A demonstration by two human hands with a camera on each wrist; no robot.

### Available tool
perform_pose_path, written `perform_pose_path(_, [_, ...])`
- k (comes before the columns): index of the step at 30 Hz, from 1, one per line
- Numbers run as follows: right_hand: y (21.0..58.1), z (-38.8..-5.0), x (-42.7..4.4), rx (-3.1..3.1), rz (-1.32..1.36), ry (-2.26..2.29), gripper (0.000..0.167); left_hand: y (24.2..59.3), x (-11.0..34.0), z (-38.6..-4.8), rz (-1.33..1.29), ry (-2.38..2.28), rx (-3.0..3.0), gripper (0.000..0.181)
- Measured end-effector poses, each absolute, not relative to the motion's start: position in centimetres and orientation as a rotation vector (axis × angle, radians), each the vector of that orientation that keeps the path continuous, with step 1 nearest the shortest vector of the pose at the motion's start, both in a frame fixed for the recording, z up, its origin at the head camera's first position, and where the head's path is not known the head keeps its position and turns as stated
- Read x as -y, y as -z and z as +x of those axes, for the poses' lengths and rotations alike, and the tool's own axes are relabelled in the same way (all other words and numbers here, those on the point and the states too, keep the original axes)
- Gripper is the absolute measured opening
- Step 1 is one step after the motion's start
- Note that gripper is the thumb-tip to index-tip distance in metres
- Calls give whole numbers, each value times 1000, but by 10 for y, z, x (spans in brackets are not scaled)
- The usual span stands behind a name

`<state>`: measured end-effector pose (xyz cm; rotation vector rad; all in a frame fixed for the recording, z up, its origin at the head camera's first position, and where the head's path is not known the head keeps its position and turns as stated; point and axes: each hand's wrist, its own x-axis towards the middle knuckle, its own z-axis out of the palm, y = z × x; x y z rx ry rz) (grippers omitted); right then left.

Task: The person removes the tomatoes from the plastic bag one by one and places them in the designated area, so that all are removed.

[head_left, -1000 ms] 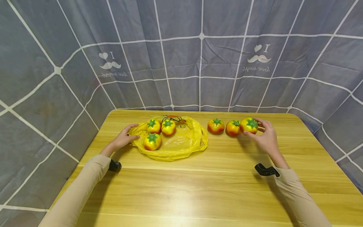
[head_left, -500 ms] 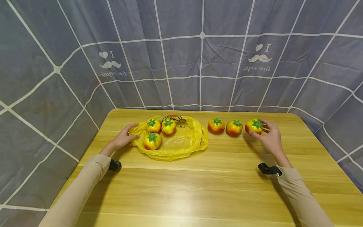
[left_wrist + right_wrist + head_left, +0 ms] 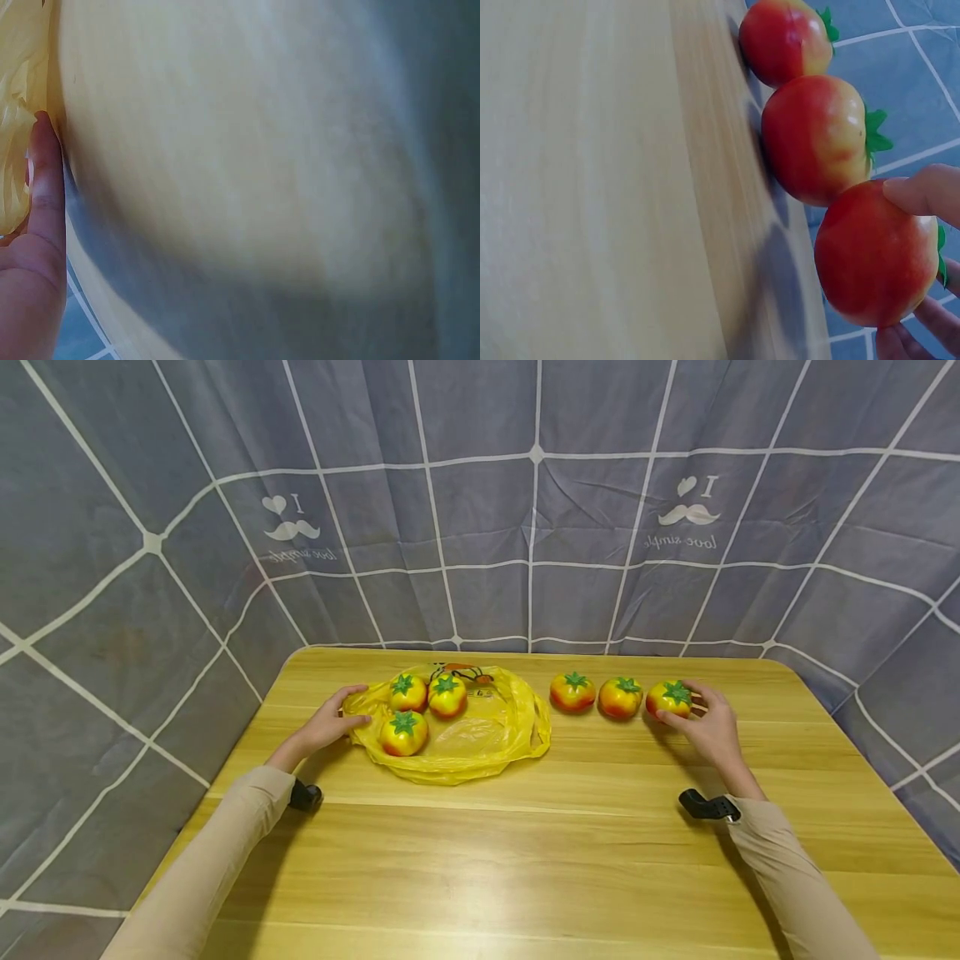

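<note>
Yellow and crumpled, the bag point(image 3: 487, 739) in the head view has three tomatoes point(image 3: 404, 735) in or on it and three other tomatoes point(image 3: 620, 700) to its right, so I judge the work half done. In the left wrist view my left hand point(image 3: 41, 240) touches the bag, though whether it grips I can't tell. In the right wrist view my right hand point(image 3: 715, 728) curls thumb and fingers round the end tomato point(image 3: 874, 259).
</note>
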<state>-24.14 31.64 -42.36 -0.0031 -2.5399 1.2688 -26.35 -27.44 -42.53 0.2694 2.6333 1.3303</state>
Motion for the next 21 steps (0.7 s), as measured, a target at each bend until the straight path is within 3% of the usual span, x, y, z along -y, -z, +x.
perform_pose_path(21, [431,-246,-323,2611,-5,-1303,69,422,274,-260,288,-1368,-2622,66])
